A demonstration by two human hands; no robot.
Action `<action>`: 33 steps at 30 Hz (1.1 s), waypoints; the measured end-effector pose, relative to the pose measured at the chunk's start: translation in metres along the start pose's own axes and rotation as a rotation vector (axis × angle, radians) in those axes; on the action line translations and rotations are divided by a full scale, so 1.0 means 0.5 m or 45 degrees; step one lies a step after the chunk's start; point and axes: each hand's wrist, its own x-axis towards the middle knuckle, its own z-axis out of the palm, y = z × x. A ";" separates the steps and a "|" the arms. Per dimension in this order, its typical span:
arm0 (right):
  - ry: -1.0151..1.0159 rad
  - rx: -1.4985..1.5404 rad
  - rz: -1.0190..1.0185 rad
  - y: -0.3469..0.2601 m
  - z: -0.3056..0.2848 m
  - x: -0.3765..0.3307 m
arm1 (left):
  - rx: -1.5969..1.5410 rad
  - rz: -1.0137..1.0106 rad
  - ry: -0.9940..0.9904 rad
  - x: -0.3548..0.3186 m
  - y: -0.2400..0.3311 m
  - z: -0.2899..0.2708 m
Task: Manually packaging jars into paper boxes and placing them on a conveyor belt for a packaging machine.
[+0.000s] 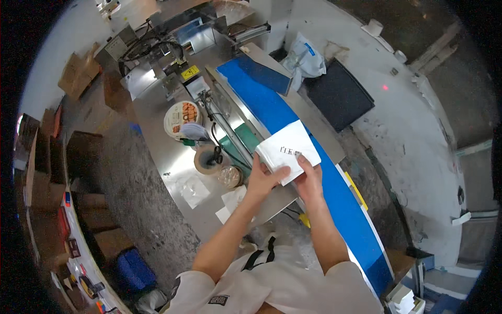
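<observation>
From the head camera I see a flat white packet (288, 150) with dark print, lying at the blue conveyor belt's (272, 107) edge. A round lidded tub (182, 119) on the steel worktop (162, 157) shows orange food. My left hand (264, 178) and right hand (308, 180) both grip the packet's near edge, forearms extended.

White flat pouch (288, 150) with dark print lies on the blue belt (272, 110), gripped at its near edge by left hand (263, 179) and right hand (308, 180). Round tub (182, 119) with an orange-and-white picture lid sits on the steel table (157, 157), a yellow warning sticker (190, 73) on the machine behind it. White plastic bag (306, 55) with a blue mark lies right of the belt's far end; brown cartons (78, 73) stack along the left floor.
</observation>
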 end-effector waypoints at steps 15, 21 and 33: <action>-0.112 0.018 0.130 0.237 0.052 0.661 | 0.364 -0.142 0.237 -0.096 -0.111 -0.164; 0.055 -0.249 0.230 0.327 0.071 0.760 | 0.324 -0.317 0.477 -0.175 -0.208 -0.247; -0.153 -0.318 0.112 0.092 -0.037 0.528 | 0.381 -0.311 0.228 -0.225 -0.189 -0.191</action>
